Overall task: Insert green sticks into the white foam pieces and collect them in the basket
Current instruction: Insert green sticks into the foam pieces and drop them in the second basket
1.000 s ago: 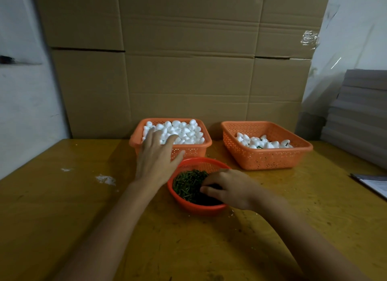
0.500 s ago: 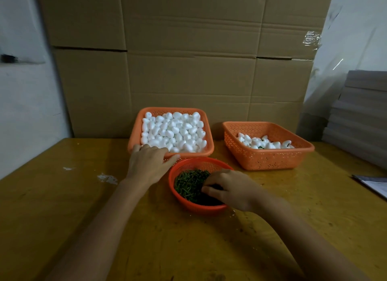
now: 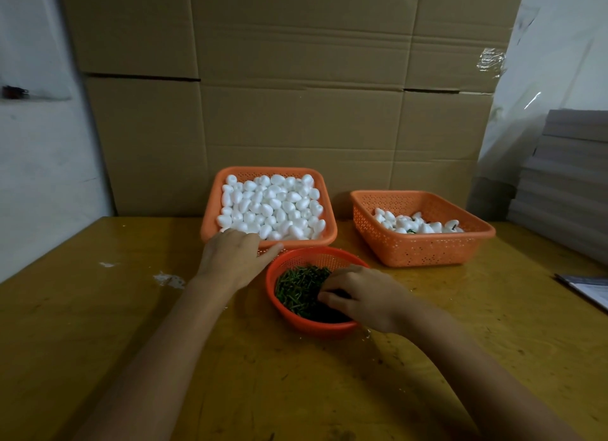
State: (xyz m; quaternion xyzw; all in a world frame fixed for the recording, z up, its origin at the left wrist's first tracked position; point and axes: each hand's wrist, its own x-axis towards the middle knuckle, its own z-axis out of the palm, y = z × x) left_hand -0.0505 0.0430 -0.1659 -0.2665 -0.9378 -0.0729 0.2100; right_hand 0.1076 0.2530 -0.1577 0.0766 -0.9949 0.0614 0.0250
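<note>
Over the round basket (image 3: 316,251) near the middle of the table (image 3: 98,309), the right hand (image 3: 365,296) is dug into the green sticks (image 3: 297,289). Its fingers are curled downward and its thumb is drawn in close beneath them. It's dark under the palm, so I cannot tell whether a stick is actually pinched.

The left hand (image 3: 235,259) lies on the near rim of the full square basket (image 3: 214,203). Its thumb is stretched out along the edge and its fingertips are tucked over among the white foam pieces (image 3: 273,207). I can't see from this angle whether they have closed on one.

I read this as the pick-up step of a fresh cycle, with one hand after a stick and the other after a foam piece. The collecting basket (image 3: 424,250) to the right holds only a shallow layer of finished pieces (image 3: 418,225) (a little green shows among the white), so plenty of work is left.

Next I'd want a single stick singled out from the tangle and one foam piece lifted clear. Then the two need bringing together in front of me, stick end lined up squarely, and pushing in gently, since foam dents easily.
</note>
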